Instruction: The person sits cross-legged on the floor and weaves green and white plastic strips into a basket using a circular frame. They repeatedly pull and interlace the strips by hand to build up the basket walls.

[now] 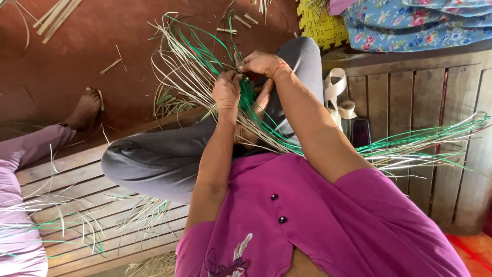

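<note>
Bundle of thin green and pale reed strips between both grips; left hand and right hand clenched on it.

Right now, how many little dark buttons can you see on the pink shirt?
2: upper button mid-chest, lower button just below it, both on the pink shirt. Folds may hide more.

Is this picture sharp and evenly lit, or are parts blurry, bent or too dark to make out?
Head view: soft, even light, no harsh glare; left hand and right hand are fairly sharp on the green and pale strips; the thin strip ends smear slightly; the wide lens bends the wooden platform planks near the edges; shade darkens the red floor.
</note>
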